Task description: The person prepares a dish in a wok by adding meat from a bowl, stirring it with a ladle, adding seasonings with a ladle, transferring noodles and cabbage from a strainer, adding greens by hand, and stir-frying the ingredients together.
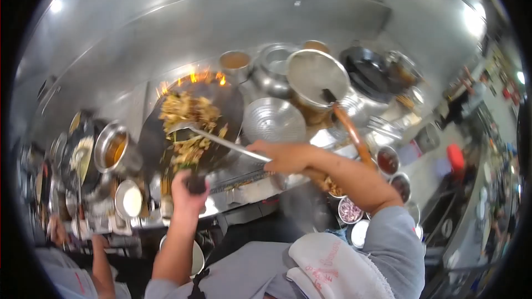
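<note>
A large dark wok [227, 105] holds sliced, browned food [191, 112], some of it tossed up, with flames [194, 76] along the far rim. My left hand [189, 191] is closed around a dark cloth-like grip [195, 184] at the wok's near edge. In my right hand [285, 156] is the long metal handle of a ladle [230, 144], whose bowl reaches into the food. Just right of the wok lies a round, ridged metal lid or pan [274, 122].
Behind stand metal pots [235, 61] and a large round strainer [317, 76] with a wooden handle. Bowls of ingredients, including chopped onion [350, 210], stand at the right. A co-worker's hands [57, 230] are at the lower left, near another wok [83, 158] and a pot of brown liquid [114, 149].
</note>
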Tool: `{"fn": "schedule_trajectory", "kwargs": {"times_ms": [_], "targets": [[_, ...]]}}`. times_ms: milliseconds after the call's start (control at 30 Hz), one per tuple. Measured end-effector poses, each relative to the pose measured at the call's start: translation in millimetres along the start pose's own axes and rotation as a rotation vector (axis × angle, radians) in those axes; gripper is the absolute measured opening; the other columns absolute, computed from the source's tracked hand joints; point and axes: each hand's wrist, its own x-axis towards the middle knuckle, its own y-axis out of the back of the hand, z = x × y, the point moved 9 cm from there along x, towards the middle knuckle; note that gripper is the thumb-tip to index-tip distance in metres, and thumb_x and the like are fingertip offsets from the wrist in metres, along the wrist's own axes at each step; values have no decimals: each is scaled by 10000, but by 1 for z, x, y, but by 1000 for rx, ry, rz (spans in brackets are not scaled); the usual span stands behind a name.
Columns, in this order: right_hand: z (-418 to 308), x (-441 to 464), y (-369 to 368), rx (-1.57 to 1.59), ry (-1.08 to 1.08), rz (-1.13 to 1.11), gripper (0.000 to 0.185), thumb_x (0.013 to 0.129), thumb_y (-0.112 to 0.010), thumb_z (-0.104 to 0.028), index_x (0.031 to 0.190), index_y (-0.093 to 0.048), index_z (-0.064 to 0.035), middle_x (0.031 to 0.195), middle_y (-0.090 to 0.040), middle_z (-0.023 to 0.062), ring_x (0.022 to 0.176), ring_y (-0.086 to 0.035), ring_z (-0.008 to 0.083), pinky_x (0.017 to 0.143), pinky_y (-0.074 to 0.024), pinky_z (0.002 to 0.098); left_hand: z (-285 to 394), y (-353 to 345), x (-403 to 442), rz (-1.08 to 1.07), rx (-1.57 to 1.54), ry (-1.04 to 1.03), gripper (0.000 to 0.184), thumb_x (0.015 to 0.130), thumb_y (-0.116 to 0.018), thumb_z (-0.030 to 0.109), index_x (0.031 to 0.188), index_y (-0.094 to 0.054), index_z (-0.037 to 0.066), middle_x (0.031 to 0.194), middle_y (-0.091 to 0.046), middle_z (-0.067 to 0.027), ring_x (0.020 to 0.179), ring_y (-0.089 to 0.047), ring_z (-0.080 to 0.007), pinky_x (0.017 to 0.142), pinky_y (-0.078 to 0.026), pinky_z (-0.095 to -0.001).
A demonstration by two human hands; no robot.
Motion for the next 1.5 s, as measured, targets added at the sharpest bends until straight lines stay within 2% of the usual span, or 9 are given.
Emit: {"fn": "schedule_trajectory", "kwargs": {"times_ms": [233, 533, 700, 900, 967, 1100, 1300, 1400, 1500], "targets": [[11, 47, 10, -214, -63, 273, 580, 836, -481, -113, 1380, -284, -144, 1016, -599, 247, 903, -600, 404, 801, -468, 462, -31, 43, 25, -130, -42, -125, 200, 741, -608, 206, 902, -571, 92, 871, -607, -107, 839, -586, -247, 715, -484, -417], [28, 3, -7, -210, 122, 21, 588, 851, -542, -156, 1384, -294, -143, 1055, -594, 243, 972, -604, 349, 839, -464, 454, 5, -17, 52, -131, -53, -24, 130, 743, -623, 170, 820, -547, 97, 834, -583, -95, 831, -575, -246, 751, -492, -420], [10, 25, 6, -143, -215, 142, 543, 856, -492, -122, 1364, -299, -114, 1104, -562, 275, 1033, -556, 431, 876, -440, 453, -37, 32, 23, -149, -56, -104, 126, 741, -606, 168, 842, -542, 128, 859, -585, -49, 826, -579, -230, 707, -483, -406], [14, -19, 17, -37, 427, 417, 532, 845, -503, -44, 1346, -331, -88, 929, -612, 149, 818, -621, 306, 718, -491, 388, -7, -1, 31, -44, -92, -126, 138, 742, -612, 172, 847, -529, 140, 835, -561, -62, 803, -575, -221, 732, -479, -402], [46, -9, 18, 457, -174, 291, 568, 825, -527, -27, 1352, -327, -92, 893, -567, 109, 645, -568, 207, 561, -475, 348, 1, -7, 72, -81, -60, -93, 125, 754, -599, 178, 841, -528, 121, 819, -568, -84, 773, -580, -231, 706, -499, -421], [49, 91, -13, 416, -111, 616, 569, 823, -525, -50, 1350, -312, -71, 812, -540, 117, 513, -500, 168, 451, -410, 329, 5, -5, 91, -87, -40, -90, 92, 761, -562, 174, 784, -531, 90, 766, -580, -138, 672, -582, -267, 590, -522, -414], [16, 125, -55, 487, -95, 359, 595, 815, -552, -85, 1360, -315, -82, 842, -548, 154, 546, -535, 178, 487, -435, 322, 6, -4, 91, -93, -40, -105, 93, 763, -565, 177, 784, -525, 95, 763, -579, -137, 653, -580, -267, 595, -527, -418], [-4, 96, -46, 27, 515, 655, 594, 818, -556, -88, 1361, -315, -75, 796, -561, 147, 549, -551, 203, 510, -456, 345, 6, -4, 91, -92, -32, -110, 104, 763, -572, 181, 803, -522, 98, 781, -581, -136, 672, -581, -262, 610, -528, -422], [31, 97, -77, 619, -178, 182, 579, 822, -548, -87, 1355, -322, -67, 913, -595, 186, 687, -612, 249, 624, -491, 361, 3, -1, 94, -72, -47, -90, 116, 760, -578, 182, 823, -521, 103, 795, -580, -131, 701, -583, -254, 633, -525, -430]]}}
